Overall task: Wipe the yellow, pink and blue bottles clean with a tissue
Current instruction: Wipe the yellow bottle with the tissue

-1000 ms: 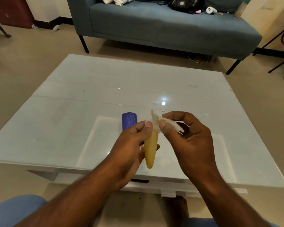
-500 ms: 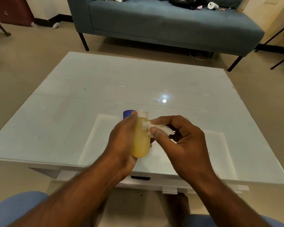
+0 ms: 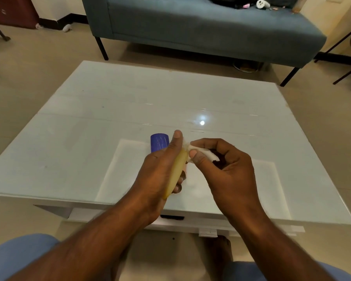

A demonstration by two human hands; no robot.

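Yellow bottle [image 3: 177, 171] sits in our left hand [image 3: 160, 175], held above the near edge of the white table [image 3: 89, 128]. Long axis runs near-to-far, tilted slightly right at the far end; bottom points toward us, top end away under the left thumb. Left hand is clenched around the bottle, fingers wrapped from the left side, fingertips peeking out on the right.

Right hand [image 3: 227, 169] is just right of the bottle's upper part, pinching a wad of white tissue [image 3: 203, 153] between thumb and forefinger, other fingers curled. Tissue touches the bottle near its top on the right side. We judge the next wipe runs along that long axis, so the right hand is the one placed to make it.

Blue bottle [image 3: 159, 142] stands upright on the table just beyond the left hand, untouched. Pink bottle: we only see a pinkish sliver behind the yellow one and can't tell.
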